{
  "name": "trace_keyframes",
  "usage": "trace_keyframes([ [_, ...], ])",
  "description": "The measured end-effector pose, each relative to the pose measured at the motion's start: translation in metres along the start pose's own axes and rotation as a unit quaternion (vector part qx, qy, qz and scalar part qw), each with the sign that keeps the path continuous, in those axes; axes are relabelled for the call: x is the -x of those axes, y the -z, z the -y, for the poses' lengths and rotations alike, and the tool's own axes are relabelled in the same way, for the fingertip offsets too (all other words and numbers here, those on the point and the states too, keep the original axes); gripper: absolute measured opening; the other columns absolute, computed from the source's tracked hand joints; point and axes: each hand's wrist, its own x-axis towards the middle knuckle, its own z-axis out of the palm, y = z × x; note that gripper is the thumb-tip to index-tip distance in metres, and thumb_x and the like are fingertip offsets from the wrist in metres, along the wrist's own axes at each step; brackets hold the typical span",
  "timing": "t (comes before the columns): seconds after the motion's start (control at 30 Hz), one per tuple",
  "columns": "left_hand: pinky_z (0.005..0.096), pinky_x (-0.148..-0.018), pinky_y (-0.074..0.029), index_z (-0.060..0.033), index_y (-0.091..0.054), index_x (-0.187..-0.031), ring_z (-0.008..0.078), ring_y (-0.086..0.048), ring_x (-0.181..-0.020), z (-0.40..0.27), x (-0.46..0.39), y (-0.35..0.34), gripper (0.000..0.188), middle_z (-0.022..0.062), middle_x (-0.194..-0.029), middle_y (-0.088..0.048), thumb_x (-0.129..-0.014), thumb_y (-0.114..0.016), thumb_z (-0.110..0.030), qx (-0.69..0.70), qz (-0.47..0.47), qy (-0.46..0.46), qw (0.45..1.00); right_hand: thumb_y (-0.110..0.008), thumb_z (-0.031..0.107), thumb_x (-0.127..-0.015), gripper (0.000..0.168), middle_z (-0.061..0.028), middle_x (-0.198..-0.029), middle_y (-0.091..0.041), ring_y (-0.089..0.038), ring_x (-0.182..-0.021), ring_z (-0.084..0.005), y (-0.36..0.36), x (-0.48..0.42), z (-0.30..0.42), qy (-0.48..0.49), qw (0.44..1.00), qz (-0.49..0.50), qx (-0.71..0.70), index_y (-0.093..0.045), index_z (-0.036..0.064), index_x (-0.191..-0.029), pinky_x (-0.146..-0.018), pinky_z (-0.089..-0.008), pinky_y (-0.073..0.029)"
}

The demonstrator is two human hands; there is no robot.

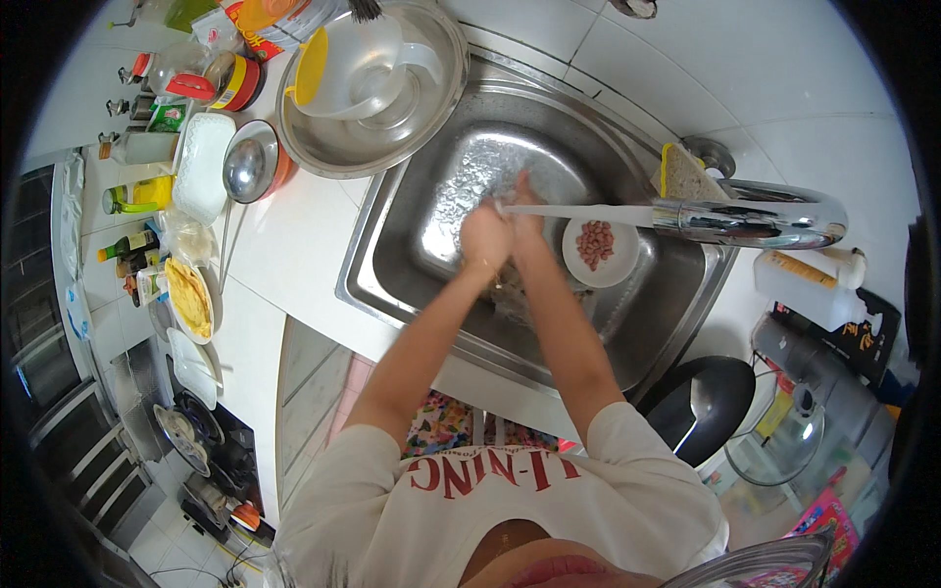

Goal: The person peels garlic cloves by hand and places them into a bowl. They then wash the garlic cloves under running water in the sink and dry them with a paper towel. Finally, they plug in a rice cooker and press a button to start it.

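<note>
My left hand (485, 237) and my right hand (526, 209) are close together over the stainless steel sink (401, 242). A white stream of water (581, 212) from the chrome faucet (742, 217) runs onto them. Both hands are blurred, and no held object shows; the finger positions are unclear. My right fingers point toward the far side of the basin. Right of my right hand, a white plate (626, 257) holds small reddish-pink pieces (595, 244). A translucent plastic bag (514, 305) lies in the basin, partly hidden beneath my forearms.
A large steel basin (294, 140) with a plastic strainer jug (353, 73) overlaps the sink's far left corner. A ladle (248, 169) rests on a bowl (283, 165) left of it. A sponge (687, 176) sits behind the faucet. A black wok (662, 411) stands near right.
</note>
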Motion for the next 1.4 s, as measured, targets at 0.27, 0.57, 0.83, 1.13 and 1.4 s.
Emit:
trace_keyframes([
  [0.27, 0.0475, -0.069, -0.051, 0.0009, -0.065, -0.086, 0.0410, -0.063, -0.075, 0.016, -0.005, -0.014, 0.028, 0.0260, -0.076, -0.063, -0.082, -0.054, -0.024, -0.012, -0.024, -0.101, 0.995, -0.042, 0.037, -0.098, 0.034, -0.0106, -0.093, -0.060, -0.059, -0.085, -0.0239, -0.037, 0.032, 0.009, 0.046, 0.985, -0.069, 0.148, -0.054, 0.005, -0.097, -0.073, -0.0392, -0.049],
  [0.57, 0.0358, -0.063, -0.051, 0.0001, -0.063, -0.086, 0.0252, -0.065, -0.068, 0.059, -0.071, 0.007, 0.033, 0.0144, -0.077, -0.067, -0.088, -0.060, -0.032, 0.256, -0.007, 0.030, 0.966, -0.050, 0.032, -0.094, 0.038, -0.0096, -0.110, -0.058, -0.058, -0.097, -0.0231, -0.055, 0.064, 0.014, 0.028, 0.998, -0.053, 0.003, -0.049, 0.002, -0.118, -0.083, -0.0358, -0.050],
  [0.83, 0.0265, -0.069, -0.050, -0.0045, -0.064, -0.095, 0.0117, -0.062, -0.078, 0.064, -0.050, 0.038, 0.017, 0.0046, -0.086, -0.066, -0.084, -0.069, -0.015, 0.433, 0.054, -0.006, 0.900, -0.053, 0.018, -0.092, 0.031, -0.0114, -0.111, -0.054, -0.058, -0.096, -0.0216, -0.019, 0.060, 0.000, 0.105, 0.991, -0.051, 0.065, -0.046, 0.004, -0.119, -0.077, -0.0362, -0.054],
  [1.13, 0.0489, -0.065, -0.049, 0.0014, -0.064, -0.080, 0.0448, -0.061, -0.071, 0.022, -0.038, 0.014, 0.039, 0.0279, -0.073, -0.061, -0.089, -0.048, -0.033, 0.054, -0.068, 0.000, 0.996, -0.054, 0.031, -0.092, 0.030, -0.0073, -0.094, -0.059, -0.059, -0.083, -0.0184, -0.046, 0.048, -0.023, 0.123, 0.984, 0.016, 0.132, -0.055, 0.003, -0.105, -0.076, -0.0316, -0.051],
  [1.4, 0.0482, -0.072, -0.050, 0.0031, -0.063, -0.089, 0.0467, -0.060, -0.080, 0.035, -0.062, 0.015, 0.035, 0.0290, -0.079, -0.061, -0.085, -0.051, -0.029, 0.014, -0.028, 0.033, 0.999, -0.056, 0.032, -0.093, 0.033, -0.0092, -0.090, -0.061, -0.058, -0.085, -0.0177, -0.053, 0.059, -0.013, 0.079, 0.991, -0.029, 0.107, -0.057, 0.000, -0.104, -0.072, -0.0313, -0.049],
])
